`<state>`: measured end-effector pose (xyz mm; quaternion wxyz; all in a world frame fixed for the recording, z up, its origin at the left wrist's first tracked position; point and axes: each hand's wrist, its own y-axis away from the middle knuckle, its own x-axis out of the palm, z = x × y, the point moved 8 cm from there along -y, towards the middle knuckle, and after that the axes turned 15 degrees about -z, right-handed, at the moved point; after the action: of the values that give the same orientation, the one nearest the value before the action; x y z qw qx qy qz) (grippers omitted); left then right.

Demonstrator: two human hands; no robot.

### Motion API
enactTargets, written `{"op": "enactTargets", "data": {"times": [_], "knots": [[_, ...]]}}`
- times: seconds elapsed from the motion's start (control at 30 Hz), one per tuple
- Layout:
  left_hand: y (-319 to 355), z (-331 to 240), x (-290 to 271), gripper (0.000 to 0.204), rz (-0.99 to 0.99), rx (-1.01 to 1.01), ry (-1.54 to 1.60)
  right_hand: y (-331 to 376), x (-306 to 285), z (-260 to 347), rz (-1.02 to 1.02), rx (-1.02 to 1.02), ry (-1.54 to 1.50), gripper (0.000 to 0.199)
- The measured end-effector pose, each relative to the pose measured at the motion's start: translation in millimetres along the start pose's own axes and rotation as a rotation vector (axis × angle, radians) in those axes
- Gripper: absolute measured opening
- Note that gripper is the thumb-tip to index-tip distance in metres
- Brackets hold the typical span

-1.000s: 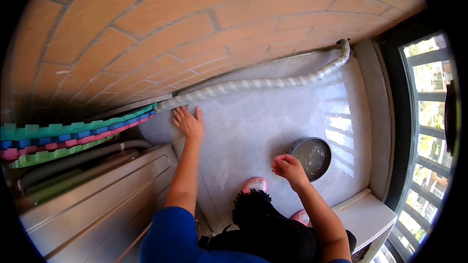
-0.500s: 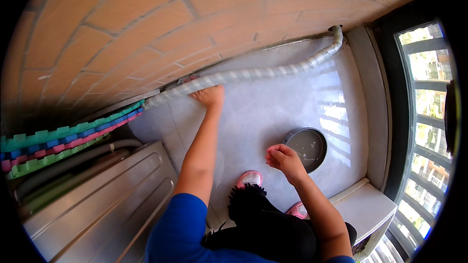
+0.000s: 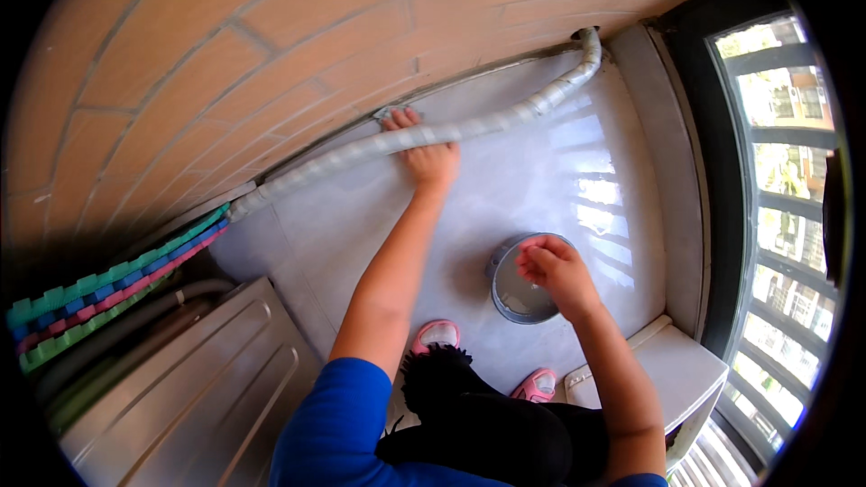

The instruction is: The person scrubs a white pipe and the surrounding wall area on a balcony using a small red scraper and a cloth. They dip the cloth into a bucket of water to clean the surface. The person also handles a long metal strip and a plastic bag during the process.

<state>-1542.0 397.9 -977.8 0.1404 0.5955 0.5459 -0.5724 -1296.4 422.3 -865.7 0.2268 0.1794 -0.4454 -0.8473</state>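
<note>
The left hand [image 3: 426,155] lies flat, fingers spread, reaching under the hose [image 3: 433,133], whose long axis runs along the wall [image 3: 271,54] from lower left to upper right. The right hand [image 3: 552,269], nearer the body, grips the bucket [image 3: 519,293] rim.

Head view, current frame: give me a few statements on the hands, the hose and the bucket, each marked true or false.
1. The left hand lies on the wrapped grey hose by the brick wall. True.
2. The right hand grips the hose. False: it is at the rim of the round grey bucket.
3. The bucket stands on the pale floor. True.
4. The person's shoes are black. False: they are pink.
5. The coloured foam mats lie at the right, by the railing. False: they are at the left.
</note>
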Motion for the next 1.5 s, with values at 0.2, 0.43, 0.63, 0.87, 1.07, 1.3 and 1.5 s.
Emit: {"op": "enactTargets", "data": {"times": [0.2,0.43,0.63,0.87,1.07,1.3,1.5], "knots": [[13,-42,11,0.070,0.114,0.268,0.246,-7,2,12,0.013,-0.008,-0.024,0.015],[42,-40,-16,0.070,0.300,0.371,0.321,1,14,18,0.069,-0.056,0.007,0.015],[79,-10,-101,0.052,0.333,0.358,0.445,6,21,6,0.115,-0.081,0.031,0.015],[-30,161,-180,0.022,0.136,0.298,0.039,15,38,1,0.200,-0.121,0.042,0.015],[-93,255,-172,0.030,0.558,0.286,-0.413,14,43,-10,0.235,-0.108,0.058,0.013],[-88,236,-145,0.052,0.921,0.461,-0.181,9,33,-15,0.164,-0.075,0.070,0.012],[-78,254,-134,0.043,1.200,0.503,-0.482,5,31,-18,0.175,-0.073,0.075,0.013]]}}
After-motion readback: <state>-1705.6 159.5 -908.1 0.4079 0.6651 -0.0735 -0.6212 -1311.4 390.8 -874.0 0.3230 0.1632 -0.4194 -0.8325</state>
